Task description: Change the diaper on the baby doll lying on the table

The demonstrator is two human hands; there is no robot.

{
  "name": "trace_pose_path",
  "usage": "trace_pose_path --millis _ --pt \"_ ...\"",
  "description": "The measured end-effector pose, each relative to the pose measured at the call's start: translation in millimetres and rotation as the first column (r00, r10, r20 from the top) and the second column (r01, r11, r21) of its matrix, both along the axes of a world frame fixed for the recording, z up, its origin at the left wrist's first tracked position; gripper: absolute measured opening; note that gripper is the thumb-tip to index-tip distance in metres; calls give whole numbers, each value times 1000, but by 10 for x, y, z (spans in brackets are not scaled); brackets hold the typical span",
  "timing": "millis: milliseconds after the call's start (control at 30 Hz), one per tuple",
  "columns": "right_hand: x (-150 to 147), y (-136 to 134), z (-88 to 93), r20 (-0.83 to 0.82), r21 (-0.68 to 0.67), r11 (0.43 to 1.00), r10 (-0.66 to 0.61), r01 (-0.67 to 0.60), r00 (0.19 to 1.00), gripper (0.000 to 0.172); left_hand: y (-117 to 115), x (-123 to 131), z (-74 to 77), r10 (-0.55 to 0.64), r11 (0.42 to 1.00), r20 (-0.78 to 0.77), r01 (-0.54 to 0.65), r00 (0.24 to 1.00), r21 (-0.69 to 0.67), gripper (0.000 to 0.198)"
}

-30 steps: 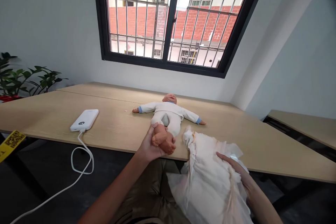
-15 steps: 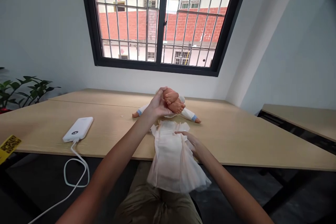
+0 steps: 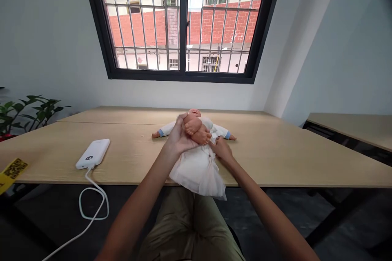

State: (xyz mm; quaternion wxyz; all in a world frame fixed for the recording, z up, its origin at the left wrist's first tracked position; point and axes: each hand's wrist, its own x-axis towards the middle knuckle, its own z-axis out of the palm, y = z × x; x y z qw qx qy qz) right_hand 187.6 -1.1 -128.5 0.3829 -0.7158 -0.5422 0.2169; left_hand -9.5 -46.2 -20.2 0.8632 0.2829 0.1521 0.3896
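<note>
A baby doll [image 3: 196,124] in a white top lies on its back on the wooden table [image 3: 275,155], arms spread. My left hand [image 3: 179,138] is closed round the doll's two bare feet and holds the legs up off the table. A white diaper [image 3: 197,169] lies under the doll's lower body and hangs over the table's near edge. My right hand [image 3: 222,150] rests on the diaper's right side by the doll's hip, fingers pressing the fabric.
A white power bank [image 3: 92,153] lies on the table at the left, its white cable [image 3: 92,208] looping down over the edge. A yellow tag [image 3: 12,169] sticks out at the far left. A green plant [image 3: 27,108] stands behind. A second table [image 3: 352,128] is at the right.
My left hand raised the doll's legs from the table edge. My right hand brought the diaper from my lap onto the table and slid it under the doll.
</note>
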Motion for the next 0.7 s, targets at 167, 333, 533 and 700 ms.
trace_pose_path --millis 167,333,533,700 --pt "99 -217 -69 462 293 954 -85 -61 883 37 -166 -44 -222 0 998 69 5 998 -70 53" --pt "-159 -326 -35 591 67 826 419 -560 690 48 124 36 135 33 999 111 -35 993 19 45" --pt "-399 -164 -58 534 -278 781 610 -560 585 68 375 176 421 8 996 110 -18 994 92 43" --pt "-488 -23 -56 518 -333 827 561 -452 646 84 244 193 329 -30 995 137 16 990 97 47"
